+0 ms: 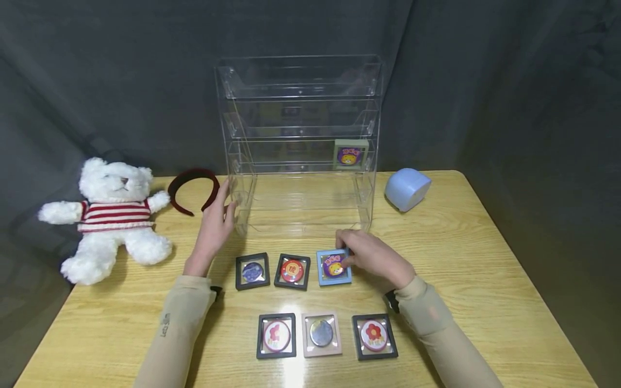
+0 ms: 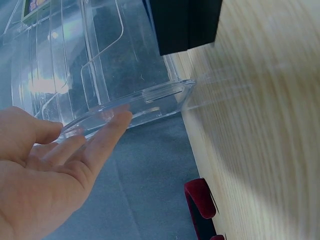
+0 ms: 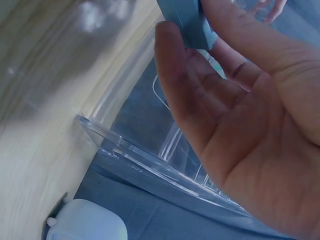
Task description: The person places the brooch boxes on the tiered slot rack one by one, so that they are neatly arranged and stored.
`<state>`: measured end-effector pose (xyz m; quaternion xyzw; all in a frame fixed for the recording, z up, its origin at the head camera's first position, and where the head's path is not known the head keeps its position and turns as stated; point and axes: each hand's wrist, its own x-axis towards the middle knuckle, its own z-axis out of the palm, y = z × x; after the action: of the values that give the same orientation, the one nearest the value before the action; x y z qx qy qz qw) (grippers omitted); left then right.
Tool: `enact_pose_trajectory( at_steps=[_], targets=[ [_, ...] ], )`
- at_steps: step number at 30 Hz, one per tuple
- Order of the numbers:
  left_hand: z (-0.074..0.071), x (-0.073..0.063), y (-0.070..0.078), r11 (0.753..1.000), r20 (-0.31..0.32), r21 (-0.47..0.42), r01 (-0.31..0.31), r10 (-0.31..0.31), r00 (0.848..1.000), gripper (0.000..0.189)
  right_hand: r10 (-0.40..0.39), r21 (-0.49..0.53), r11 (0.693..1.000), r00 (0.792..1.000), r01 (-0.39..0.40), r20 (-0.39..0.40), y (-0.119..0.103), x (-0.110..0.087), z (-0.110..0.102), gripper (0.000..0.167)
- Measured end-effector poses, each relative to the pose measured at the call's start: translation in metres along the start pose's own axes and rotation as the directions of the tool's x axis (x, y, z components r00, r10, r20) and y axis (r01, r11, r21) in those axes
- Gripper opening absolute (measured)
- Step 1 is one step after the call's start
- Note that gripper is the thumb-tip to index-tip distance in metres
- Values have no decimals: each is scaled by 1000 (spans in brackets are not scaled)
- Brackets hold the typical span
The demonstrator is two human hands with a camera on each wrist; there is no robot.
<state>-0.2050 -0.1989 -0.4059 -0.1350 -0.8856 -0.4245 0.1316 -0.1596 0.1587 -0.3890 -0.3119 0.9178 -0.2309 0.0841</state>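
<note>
A blue-framed badge display case (image 1: 332,267) with a purple bear badge is gripped at its right side between the thumb and fingers of my right hand (image 1: 373,256). In the right wrist view, the edge of that blue case (image 3: 186,20) shows between the thumb and fingers. A clear tiered display rack (image 1: 301,99) stands upright behind the cases. My left hand (image 1: 213,226) is at its lower left side, fingers extended against the clear side panel, as the left wrist view shows. On the rack's middle tier, at the right, sits a green-framed bear badge case (image 1: 350,154).
Dark-framed badge cases (image 1: 252,271) (image 1: 292,271) lie left of the blue one. Nearer are two more dark-framed cases (image 1: 276,335) (image 1: 374,336) and a pink-framed one (image 1: 322,334). A white teddy bear (image 1: 115,215) and dark red headband (image 1: 194,173) are left; a light blue object (image 1: 406,188) is right.
</note>
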Motion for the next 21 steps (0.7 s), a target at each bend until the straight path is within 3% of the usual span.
enact_pose_trajectory(
  at_steps=[7,21],
  targets=[
    [0,1,0,1000,2,-4,-1,1,1000,61,-23,-37,999,995,20,-92,0,2,-9,24],
    [0,2,-2,1000,-8,-7,-3,3,1000,61,21,-31,999,977,-28,-211,1,10,-42,21]
  ],
)
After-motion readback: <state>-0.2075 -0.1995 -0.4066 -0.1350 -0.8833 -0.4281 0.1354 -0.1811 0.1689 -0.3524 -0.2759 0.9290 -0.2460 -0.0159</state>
